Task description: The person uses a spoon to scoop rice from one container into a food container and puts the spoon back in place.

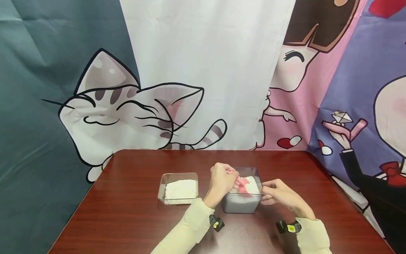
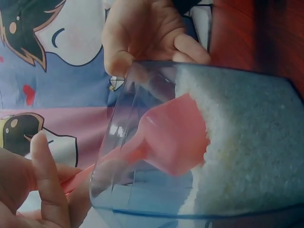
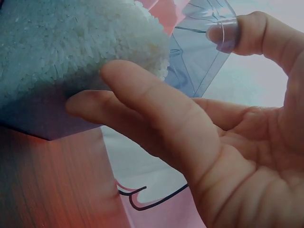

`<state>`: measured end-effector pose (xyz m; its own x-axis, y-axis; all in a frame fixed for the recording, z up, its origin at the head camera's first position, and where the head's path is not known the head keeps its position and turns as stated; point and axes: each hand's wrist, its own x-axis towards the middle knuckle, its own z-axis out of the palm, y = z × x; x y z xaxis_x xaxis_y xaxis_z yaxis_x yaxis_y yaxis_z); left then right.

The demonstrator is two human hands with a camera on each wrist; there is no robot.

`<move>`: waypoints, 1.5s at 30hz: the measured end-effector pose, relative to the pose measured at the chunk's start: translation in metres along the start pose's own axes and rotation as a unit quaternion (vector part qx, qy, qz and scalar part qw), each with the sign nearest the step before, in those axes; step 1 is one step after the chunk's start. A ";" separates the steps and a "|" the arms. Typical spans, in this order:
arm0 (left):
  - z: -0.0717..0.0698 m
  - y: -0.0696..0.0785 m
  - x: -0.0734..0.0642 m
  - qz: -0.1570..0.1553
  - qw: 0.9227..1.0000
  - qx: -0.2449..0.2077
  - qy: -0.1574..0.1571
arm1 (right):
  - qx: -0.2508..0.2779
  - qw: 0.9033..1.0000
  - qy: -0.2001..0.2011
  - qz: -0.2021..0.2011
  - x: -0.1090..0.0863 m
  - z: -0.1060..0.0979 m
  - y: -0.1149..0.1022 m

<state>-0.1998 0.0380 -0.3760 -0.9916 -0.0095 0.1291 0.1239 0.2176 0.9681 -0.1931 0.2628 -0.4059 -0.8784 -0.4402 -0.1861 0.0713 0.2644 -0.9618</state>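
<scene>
in the clear bin, the pink scoop slants head-down.

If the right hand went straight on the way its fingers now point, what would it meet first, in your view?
Most likely the side of the clear container, which the right hand seems to touch at the rim; depth there is unclear.

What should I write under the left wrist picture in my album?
Left hand holds a pink scoop against white rice in a see-through box.
</scene>
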 end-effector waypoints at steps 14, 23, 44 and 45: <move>-0.017 -0.014 -0.001 -0.072 0.990 -0.120 0.017 | 0.004 1.000 -0.009 -0.004 0.002 0.001 0.003; -0.029 -0.021 -0.002 -0.082 0.964 -0.251 0.007 | 0.004 1.000 -0.014 -0.006 0.002 0.001 0.004; -0.059 -0.039 -0.006 -0.064 0.909 -0.412 0.006 | 0.005 1.000 -0.013 -0.002 0.001 0.001 0.004; -0.060 -0.039 -0.006 -0.063 0.908 -0.413 0.006 | 0.004 1.000 -0.013 -0.002 0.001 0.001 0.004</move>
<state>-0.1967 -0.0289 -0.4018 -1.0000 0.0054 0.0028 -0.0010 -0.5933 0.8050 -0.1930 0.2626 -0.4104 -0.8666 -0.4627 -0.1870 0.0711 0.2565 -0.9639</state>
